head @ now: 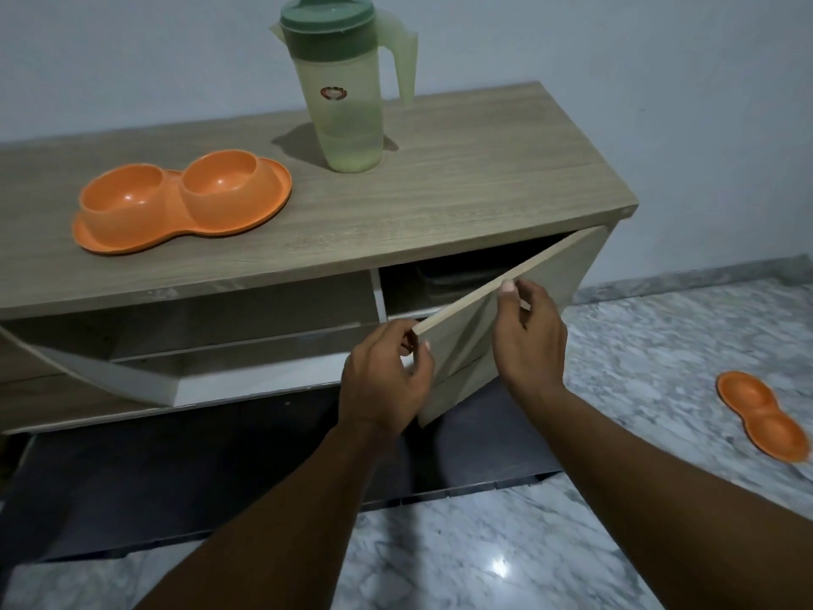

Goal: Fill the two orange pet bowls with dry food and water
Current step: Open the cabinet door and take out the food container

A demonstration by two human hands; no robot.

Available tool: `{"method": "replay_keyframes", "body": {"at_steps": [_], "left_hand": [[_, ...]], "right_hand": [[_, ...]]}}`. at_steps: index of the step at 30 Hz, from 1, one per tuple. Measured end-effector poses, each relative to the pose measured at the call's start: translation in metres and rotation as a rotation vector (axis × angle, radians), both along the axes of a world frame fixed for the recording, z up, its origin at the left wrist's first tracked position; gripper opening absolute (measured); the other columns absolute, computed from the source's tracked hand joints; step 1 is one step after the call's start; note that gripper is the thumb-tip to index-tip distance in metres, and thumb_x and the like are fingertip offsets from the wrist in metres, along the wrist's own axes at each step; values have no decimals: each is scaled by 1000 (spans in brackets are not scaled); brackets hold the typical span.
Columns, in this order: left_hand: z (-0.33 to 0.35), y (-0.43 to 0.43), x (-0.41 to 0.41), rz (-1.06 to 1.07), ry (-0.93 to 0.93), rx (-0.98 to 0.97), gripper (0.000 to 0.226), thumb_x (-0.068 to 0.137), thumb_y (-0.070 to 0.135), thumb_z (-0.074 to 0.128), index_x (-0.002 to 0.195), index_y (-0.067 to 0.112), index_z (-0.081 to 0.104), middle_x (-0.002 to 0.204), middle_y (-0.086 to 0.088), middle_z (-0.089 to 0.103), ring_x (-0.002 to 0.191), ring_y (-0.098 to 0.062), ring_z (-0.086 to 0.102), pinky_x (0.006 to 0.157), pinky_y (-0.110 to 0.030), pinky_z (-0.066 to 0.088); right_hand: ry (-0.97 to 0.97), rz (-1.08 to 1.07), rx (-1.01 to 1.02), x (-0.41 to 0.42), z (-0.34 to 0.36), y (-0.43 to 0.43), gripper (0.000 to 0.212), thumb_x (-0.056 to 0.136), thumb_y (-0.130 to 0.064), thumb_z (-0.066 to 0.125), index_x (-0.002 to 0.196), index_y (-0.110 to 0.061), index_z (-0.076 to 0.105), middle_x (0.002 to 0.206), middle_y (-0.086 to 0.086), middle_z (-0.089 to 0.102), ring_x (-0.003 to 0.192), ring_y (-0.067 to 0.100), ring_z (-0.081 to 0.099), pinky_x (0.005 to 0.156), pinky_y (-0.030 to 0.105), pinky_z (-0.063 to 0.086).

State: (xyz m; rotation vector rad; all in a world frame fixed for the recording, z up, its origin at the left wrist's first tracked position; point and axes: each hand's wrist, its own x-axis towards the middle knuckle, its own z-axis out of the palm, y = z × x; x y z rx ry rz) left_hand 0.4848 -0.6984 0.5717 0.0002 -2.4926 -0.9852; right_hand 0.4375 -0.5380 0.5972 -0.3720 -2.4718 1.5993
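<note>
Both my hands pinch cabinet door (475,297) top edge: L hand (387,380) at corner, R hand (528,336) mid-edge. Orange double bowl (176,200) empty on tabletop (462,182), pitcher (347,94) behind-right; 2nd orange bowl (761,420) on floor (616,433).

Home: wooden cabinet (440,187), marble floor (660,345)

Colours logged, head view.
I see orange double bowl (182,200), pale green pitcher (347,121) with darker green lid (327,19), wood-grain grey-brown cabinet top (462,187), white-grey marbled floor (660,354).
</note>
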Motion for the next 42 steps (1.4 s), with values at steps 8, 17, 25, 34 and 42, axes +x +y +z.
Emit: {"method": "replay_keyframes", "body": {"at_steps": [8,17,25,34,42], "left_hand": [[11,39,37,-320,-185,-183,32,89,44,55,108,26,73,87,5,75,77,-19,69,65,-36,56],[21,137,26,-727,-436,-469,124,69,71,73,161,32,0,168,14,1,151,-9,20,119,-29,25],[31,226,-43,-695,-247,-696,122,77,53,76,158,32,-14,166,5,-24,155,-25,-11,126,-48,8],[31,306,-87,-636,-296,-791,130,73,44,80,157,29,-19,165,2,-27,151,-28,-26,125,-48,-2],[32,346,-110,-539,-340,-822,128,77,26,74,154,26,-28,163,-2,-30,151,-30,-27,125,-51,-2]], "right_hand": [[-127,36,-30,25,20,58,43,94,-44,69,129,-19,63,112,-8,63,98,10,63,74,14,43],[-190,10,93,46,25,155,22,93,-29,71,111,-17,75,97,-6,75,89,6,70,92,37,60],[-123,4,406,57,27,253,13,98,-32,62,96,-28,74,87,-9,76,85,17,71,73,38,58],[-168,-65,1170,66,-8,286,77,83,-16,46,156,2,33,163,22,33,152,36,32,119,58,24],[-204,-16,1083,15,-18,325,109,78,-29,65,162,2,2,171,20,-5,159,34,-7,128,54,3]]}}
